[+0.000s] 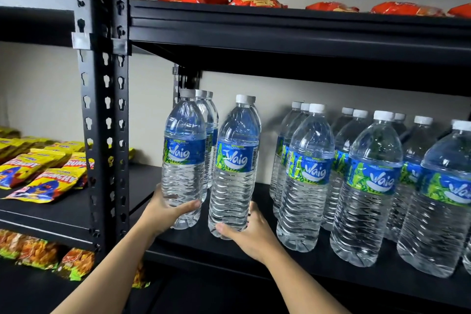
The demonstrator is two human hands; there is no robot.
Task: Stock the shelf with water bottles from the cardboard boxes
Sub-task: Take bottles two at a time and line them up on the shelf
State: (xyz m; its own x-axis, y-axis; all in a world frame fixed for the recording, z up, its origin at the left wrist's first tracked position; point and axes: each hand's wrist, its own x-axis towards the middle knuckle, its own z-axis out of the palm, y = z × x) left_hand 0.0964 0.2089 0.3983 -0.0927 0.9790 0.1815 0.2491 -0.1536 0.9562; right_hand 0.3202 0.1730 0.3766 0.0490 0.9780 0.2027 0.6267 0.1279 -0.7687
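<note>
Two clear water bottles with blue-green labels and white caps stand upright at the left end of the black shelf board (193, 242). My left hand (165, 211) grips the base of the left bottle (184, 160). My right hand (244, 232) wraps the base of the right bottle (235, 168). Behind the left bottle stand two more bottles (210, 120) in a row. Several rows of the same bottles (367, 186) fill the shelf to the right. No cardboard box is in view.
A black perforated upright post (104, 109) stands just left of my hands. Yellow snack bags (46, 176) lie on the neighbouring shelf at left, orange-green bags (38, 252) below them. Red snack packs (257, 0) sit on the shelf above the bottles.
</note>
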